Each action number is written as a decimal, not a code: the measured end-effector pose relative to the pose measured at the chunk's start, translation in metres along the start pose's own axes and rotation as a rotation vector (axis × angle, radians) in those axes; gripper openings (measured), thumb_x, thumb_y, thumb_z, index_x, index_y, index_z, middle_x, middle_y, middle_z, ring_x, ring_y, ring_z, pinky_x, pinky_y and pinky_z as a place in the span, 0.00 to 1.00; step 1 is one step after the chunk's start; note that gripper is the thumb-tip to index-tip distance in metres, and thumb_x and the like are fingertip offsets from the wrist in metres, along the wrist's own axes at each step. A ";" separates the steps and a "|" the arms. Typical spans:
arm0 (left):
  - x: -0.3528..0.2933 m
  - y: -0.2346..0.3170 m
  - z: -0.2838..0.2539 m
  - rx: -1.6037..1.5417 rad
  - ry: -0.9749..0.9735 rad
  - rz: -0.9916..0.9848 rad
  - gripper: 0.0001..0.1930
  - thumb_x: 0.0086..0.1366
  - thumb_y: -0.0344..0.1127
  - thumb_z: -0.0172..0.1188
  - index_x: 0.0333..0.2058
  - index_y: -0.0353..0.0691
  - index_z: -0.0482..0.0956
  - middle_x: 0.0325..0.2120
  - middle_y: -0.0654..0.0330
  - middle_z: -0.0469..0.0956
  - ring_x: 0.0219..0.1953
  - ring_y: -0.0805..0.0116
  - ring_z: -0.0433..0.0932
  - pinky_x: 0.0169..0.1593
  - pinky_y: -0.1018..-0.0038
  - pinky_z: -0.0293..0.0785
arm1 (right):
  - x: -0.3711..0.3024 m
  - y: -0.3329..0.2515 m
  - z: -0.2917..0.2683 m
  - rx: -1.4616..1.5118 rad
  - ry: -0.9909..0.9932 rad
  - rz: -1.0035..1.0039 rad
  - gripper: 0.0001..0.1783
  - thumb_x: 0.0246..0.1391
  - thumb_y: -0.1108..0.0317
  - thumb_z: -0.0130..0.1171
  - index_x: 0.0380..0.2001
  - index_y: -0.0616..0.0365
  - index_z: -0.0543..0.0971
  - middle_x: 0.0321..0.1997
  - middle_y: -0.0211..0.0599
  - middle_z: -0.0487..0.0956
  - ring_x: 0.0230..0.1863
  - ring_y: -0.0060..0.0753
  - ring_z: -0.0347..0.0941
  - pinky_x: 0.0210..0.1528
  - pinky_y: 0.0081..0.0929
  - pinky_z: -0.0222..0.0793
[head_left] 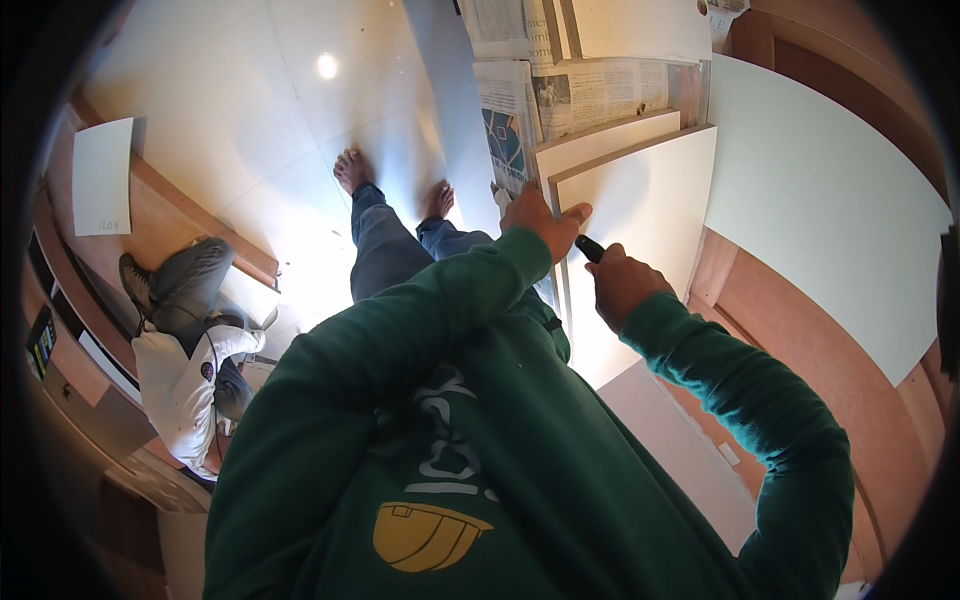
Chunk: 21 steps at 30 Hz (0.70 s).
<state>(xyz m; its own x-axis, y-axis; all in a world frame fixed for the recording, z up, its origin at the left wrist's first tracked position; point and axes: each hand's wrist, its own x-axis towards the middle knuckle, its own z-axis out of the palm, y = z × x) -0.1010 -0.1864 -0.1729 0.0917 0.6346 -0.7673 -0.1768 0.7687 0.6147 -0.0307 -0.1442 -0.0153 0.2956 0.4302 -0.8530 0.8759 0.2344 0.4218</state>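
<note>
My right hand (625, 286) is closed round a black-handled tool (590, 248). The tool's dark end points toward my left hand, and its working part cannot be made out. Across the left edge of a white board (650, 190) lies my left hand (540, 222), its thumb stretched over the face and its other fingers partly hidden at the edge. The board has a brown edge and stands on a slant in front of another white board (610, 137) of the same kind. Both hands are close together near the board's left edge.
Newspaper sheets (600, 95) cover the surface beyond the boards. A large pale panel (820, 210) leans against brown wood (780, 300) on the right. At the left, another person (185, 370) crouches beside wooden pieces (190, 205). My bare feet (350, 170) stand on shiny tiles.
</note>
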 end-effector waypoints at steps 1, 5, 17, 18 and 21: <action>0.003 -0.001 0.001 0.027 0.008 -0.013 0.37 0.59 0.52 0.76 0.58 0.32 0.74 0.50 0.40 0.84 0.56 0.41 0.82 0.62 0.55 0.77 | 0.000 -0.002 -0.003 -0.013 -0.011 0.007 0.24 0.75 0.53 0.47 0.51 0.68 0.73 0.41 0.60 0.86 0.46 0.65 0.84 0.50 0.52 0.79; 0.002 -0.003 0.003 0.033 0.008 0.011 0.37 0.59 0.53 0.76 0.58 0.32 0.74 0.50 0.39 0.83 0.56 0.40 0.82 0.62 0.55 0.77 | 0.025 0.016 0.017 0.088 0.004 -0.091 0.22 0.77 0.53 0.47 0.42 0.65 0.76 0.28 0.51 0.83 0.27 0.53 0.83 0.31 0.49 0.80; 0.012 -0.005 -0.011 -0.013 -0.157 0.155 0.30 0.61 0.52 0.74 0.52 0.33 0.83 0.47 0.44 0.87 0.51 0.48 0.85 0.57 0.59 0.79 | 0.023 0.035 0.056 0.324 0.093 -0.074 0.36 0.78 0.45 0.41 0.34 0.72 0.78 0.28 0.62 0.81 0.35 0.64 0.79 0.44 0.51 0.74; 0.015 -0.005 -0.012 -0.016 -0.162 0.150 0.29 0.61 0.52 0.74 0.51 0.34 0.84 0.46 0.45 0.87 0.51 0.49 0.86 0.57 0.60 0.79 | 0.019 0.036 0.063 0.353 0.157 -0.078 0.35 0.78 0.46 0.41 0.34 0.72 0.78 0.28 0.63 0.81 0.35 0.65 0.79 0.43 0.51 0.74; 0.013 -0.007 -0.012 -0.002 -0.143 0.208 0.25 0.63 0.51 0.72 0.48 0.35 0.86 0.40 0.49 0.88 0.44 0.55 0.86 0.51 0.62 0.80 | 0.016 0.040 0.068 0.394 0.272 -0.078 0.31 0.78 0.48 0.42 0.36 0.70 0.75 0.27 0.64 0.80 0.34 0.67 0.80 0.42 0.53 0.75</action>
<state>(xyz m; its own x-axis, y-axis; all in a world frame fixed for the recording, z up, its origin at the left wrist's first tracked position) -0.1101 -0.1841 -0.1895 0.1910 0.7842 -0.5903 -0.2087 0.6201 0.7563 0.0348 -0.1876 -0.0332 0.1586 0.6489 -0.7441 0.9848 -0.0504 0.1660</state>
